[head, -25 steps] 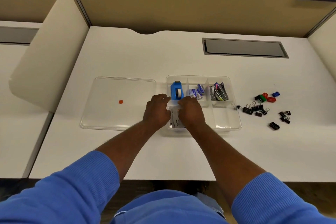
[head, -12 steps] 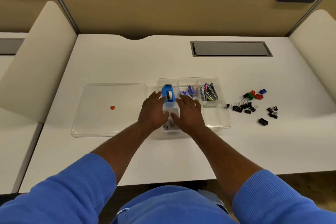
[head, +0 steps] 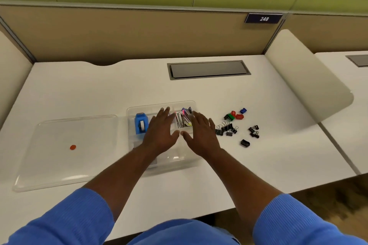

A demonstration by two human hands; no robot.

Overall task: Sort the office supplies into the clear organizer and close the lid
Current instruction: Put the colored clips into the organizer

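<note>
Hovering our left hand and right hand, fingers spread and empty, over the organizer holding a tape dispenser; lid beside.

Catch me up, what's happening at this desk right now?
A person is sorting office supplies. Both hands, left hand and right hand, are spread open and empty above the clear organizer. The blue tape dispenser already sits in its left compartment. Binder clips lie loose on the desk to its right, and the clear lid lies off to its left.
</note>
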